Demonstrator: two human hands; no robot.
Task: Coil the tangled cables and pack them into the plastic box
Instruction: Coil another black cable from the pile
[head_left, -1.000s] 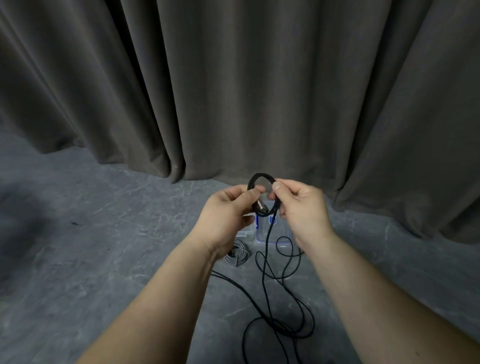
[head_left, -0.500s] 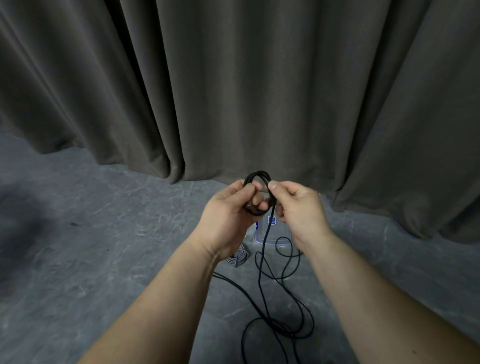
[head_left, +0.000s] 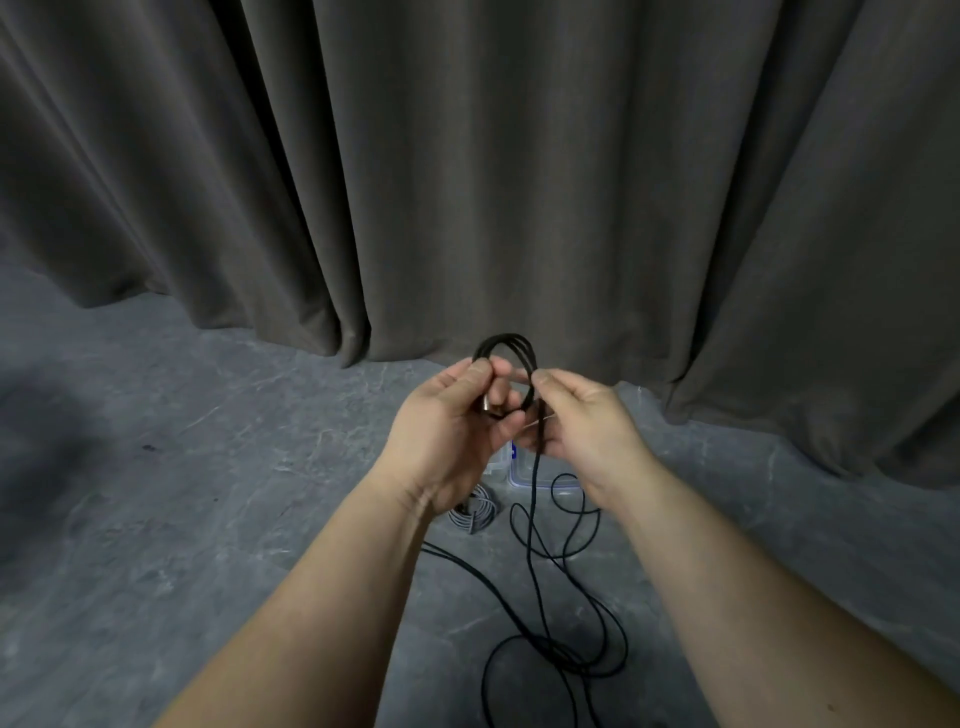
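Observation:
A black cable (head_left: 535, 519) runs from my hands down to loose tangled loops on the grey floor. Its upper end is wound into a small coil (head_left: 506, 345) held above the floor. My left hand (head_left: 447, 431) grips the coil's left side, with a metal plug showing between its fingers. My right hand (head_left: 582, 421) pinches the coil's right side where the loose strand leaves it. A clear plastic box (head_left: 522, 475) with blue clips sits on the floor behind my hands, mostly hidden. A small grey coiled cable (head_left: 474, 513) lies left of the box.
A dark curtain (head_left: 467, 182) hangs across the whole back and reaches the floor just behind the box. Grey marbled floor (head_left: 182, 493) spreads to the left and right.
The coil has gained another turn and looks thicker. My hands have drawn slightly closer together and shifted left; the loose loops on the floor have shifted a little.

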